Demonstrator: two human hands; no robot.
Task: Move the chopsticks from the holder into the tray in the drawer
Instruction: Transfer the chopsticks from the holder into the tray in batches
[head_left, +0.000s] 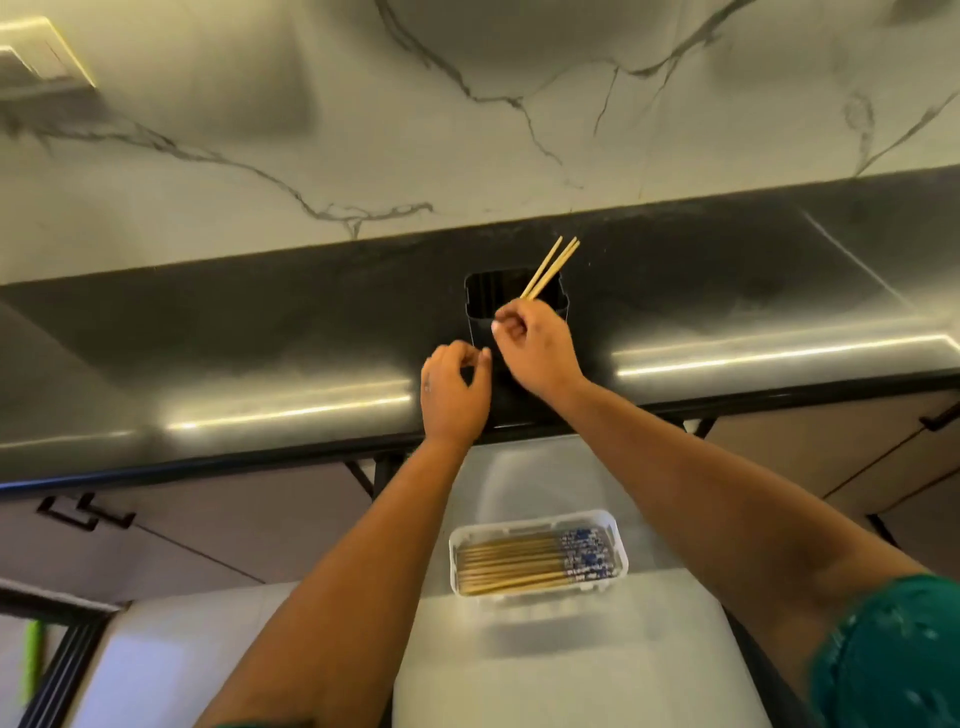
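The right hand (535, 345) sat just above the middle of the frame, over the open top of the black holder (511, 312) on the dark counter (260, 332). Its fingers pinched the lower ends of a few wooden chopsticks (551, 266), which slanted up and to the right, past the holder's rim. The left hand (454, 392) was just beside it, lower and to the left, at the holder's near wall, fingers curled with nothing visibly between them. Whether it touched the holder could not be told. In the lower middle of the frame a white tray (537, 553) lay in the open drawer (571, 665), already filled with chopsticks lying side by side, their blue patterned ends pointing right.
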